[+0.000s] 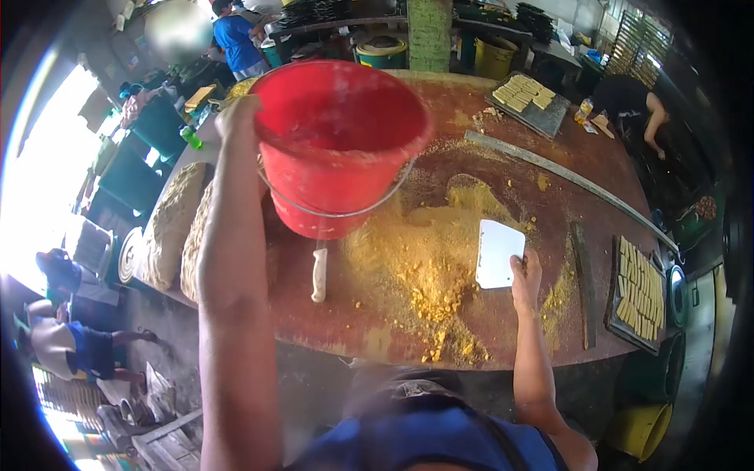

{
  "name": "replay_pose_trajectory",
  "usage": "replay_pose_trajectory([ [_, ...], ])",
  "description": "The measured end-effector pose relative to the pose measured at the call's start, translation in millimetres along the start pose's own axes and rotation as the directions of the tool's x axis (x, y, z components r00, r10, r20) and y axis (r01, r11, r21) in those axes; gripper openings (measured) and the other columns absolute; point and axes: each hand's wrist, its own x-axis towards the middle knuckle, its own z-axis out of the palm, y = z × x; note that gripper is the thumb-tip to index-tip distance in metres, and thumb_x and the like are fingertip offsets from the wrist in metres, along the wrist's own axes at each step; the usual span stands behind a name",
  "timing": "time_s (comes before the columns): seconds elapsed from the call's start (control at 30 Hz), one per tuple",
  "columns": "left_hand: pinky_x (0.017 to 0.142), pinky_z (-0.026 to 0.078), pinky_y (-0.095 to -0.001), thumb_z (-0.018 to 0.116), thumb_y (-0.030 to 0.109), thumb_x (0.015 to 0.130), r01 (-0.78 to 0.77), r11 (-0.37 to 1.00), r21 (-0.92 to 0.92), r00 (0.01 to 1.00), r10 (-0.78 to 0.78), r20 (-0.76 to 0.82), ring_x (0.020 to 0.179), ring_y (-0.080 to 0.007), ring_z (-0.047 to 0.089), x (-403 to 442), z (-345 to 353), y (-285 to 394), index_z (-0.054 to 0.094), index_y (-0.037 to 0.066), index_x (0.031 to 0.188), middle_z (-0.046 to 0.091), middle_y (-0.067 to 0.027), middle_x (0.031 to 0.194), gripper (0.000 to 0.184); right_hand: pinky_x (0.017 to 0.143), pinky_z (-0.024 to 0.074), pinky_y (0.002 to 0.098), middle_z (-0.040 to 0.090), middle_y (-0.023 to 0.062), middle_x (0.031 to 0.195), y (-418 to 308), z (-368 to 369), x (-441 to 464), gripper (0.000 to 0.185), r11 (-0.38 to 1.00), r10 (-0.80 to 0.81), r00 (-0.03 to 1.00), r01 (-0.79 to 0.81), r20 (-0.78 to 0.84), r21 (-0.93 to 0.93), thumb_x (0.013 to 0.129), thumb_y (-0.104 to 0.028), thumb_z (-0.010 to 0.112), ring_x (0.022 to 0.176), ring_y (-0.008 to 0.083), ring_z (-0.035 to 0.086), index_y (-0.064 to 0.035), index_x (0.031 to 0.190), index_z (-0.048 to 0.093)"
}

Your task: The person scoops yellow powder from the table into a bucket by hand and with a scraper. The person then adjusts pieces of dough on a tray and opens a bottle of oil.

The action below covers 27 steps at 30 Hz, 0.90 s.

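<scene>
My left hand (238,118) grips the rim of a red bucket (330,177), which is lifted close to the camera and tilted so its inside shows. A thin wire handle hangs across the bucket's front. In my right hand (528,275) is a white dough scraper (499,253), held over the table beside a heap of yellow crumbs (432,286). A knife (319,275) with a white handle lies below the bucket, its blade partly hidden. Two large slabs of dough (174,224) rest at the table's left side, one mostly behind my left arm.
The red-brown table (314,330) has a long metal bar (565,177) across its right side and a dark strip (583,282) nearby. Trays of cut pieces (640,290) stand at the right edge and far side. A co-worker (628,102) bends at right; others stand at left and back.
</scene>
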Motion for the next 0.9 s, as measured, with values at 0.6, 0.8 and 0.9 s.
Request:
replay_pose_trajectory([
  [0.6, 0.082, 0.050, -0.0373, 0.055, 0.015, 0.082, -0.277, 0.947, 0.160, 0.776, 0.123, 0.619, 0.092, -0.0272, 0.059, 150, 126, -180, 0.058, -0.002, 0.104, 0.059, -0.0159, 0.101, 0.027, 0.080, 0.0522, 0.0369, 0.065, 0.0101, 0.098, 13, -62, 36, 0.043, 0.708, 0.373, 0.928, -0.294, 0.014, 0.642, 0.077, -0.008, 0.074, 0.090, 0.0203, 0.064, 0.0018, 0.116, 0.058],
  [0.8, 0.090, 0.048, -0.0363, 0.051, 0.023, 0.092, -0.589, 0.727, 0.352, 0.717, 0.271, 0.642, 0.104, -0.0277, 0.057, 106, 132, -228, 0.057, -0.002, 0.115, 0.058, -0.0188, 0.113, 0.035, 0.077, 0.0527, 0.0317, 0.067, 0.0176, 0.104, -31, -119, -6, 0.039, 0.973, 0.202, 0.965, -0.217, -0.166, -0.077, 0.087, -0.019, 0.069, 0.093, 0.0198, 0.065, -0.0013, 0.121, 0.058],
  [0.9, 0.094, 0.047, -0.0358, 0.049, 0.028, 0.096, -0.685, 0.631, 0.364, 0.661, 0.327, 0.675, 0.110, -0.0280, 0.056, 62, 70, -256, 0.056, -0.003, 0.121, 0.058, -0.0203, 0.119, 0.040, 0.063, 0.0535, 0.0313, 0.066, 0.0083, 0.088, 5, -97, -6, 0.015, 0.894, -0.190, 0.956, 0.075, -0.223, -0.441, 0.093, -0.016, 0.060, 0.080, 0.0159, 0.065, -0.0099, 0.106, 0.064],
])
